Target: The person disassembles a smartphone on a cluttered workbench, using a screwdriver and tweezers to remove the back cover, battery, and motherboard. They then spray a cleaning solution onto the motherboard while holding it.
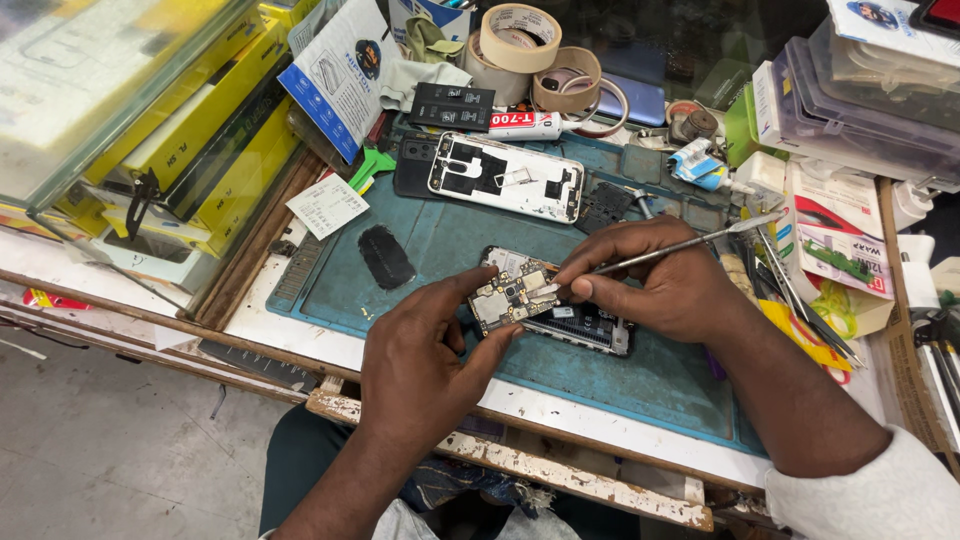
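Note:
My left hand (425, 350) holds a small phone circuit board (508, 295) by its edge, tilted up over an opened phone body (585, 325) that lies on the teal work mat (450, 235). My right hand (655, 280) grips thin metal tweezers (690, 243), and their tip touches the right edge of the board. A white phone frame (507, 176) with its inner parts exposed lies farther back on the mat. A black oval piece (385, 256) lies on the mat to the left.
Several tape rolls (520, 38), a glue tube (535, 124) and black battery packs (452, 106) crowd the back. Yellow boxes (215, 120) stand at left beside a glass case. Plastic bins (860, 100) and packets (835, 240) fill the right side. The bench's worn wooden edge (520, 465) is nearest me.

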